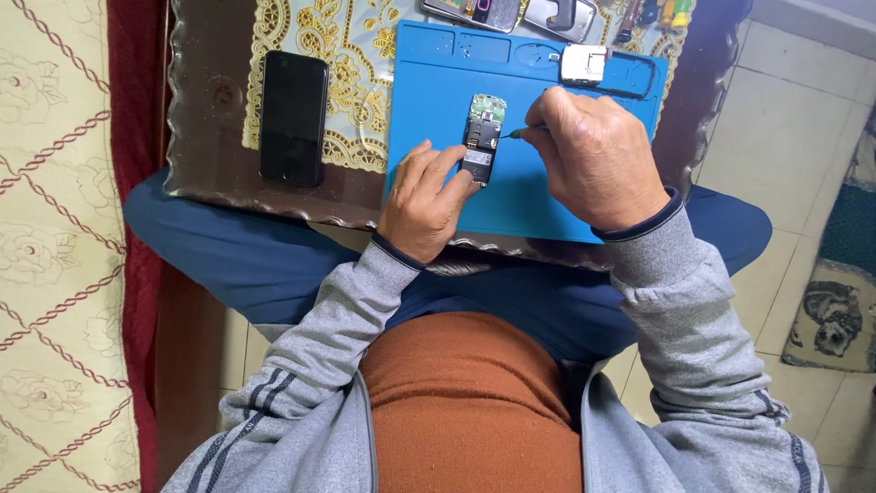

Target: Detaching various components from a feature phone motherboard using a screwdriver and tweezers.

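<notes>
A small opened phone with its circuit board showing [482,137] lies on a blue repair mat [538,201]. My left hand [424,201] rests on the mat and pinches the phone's near end between its fingertips. My right hand [593,160] is closed around a thin tool with a green tip [516,133], and the tip touches the board's right edge. Most of the tool is hidden inside the hand.
A black smartphone [293,117] lies screen-up on the dark tray-like table [205,137], left of the mat, over a gold lace cloth [351,64]. A small white part [584,64] sits at the mat's far edge. Phone shells and screwdrivers lie beyond it.
</notes>
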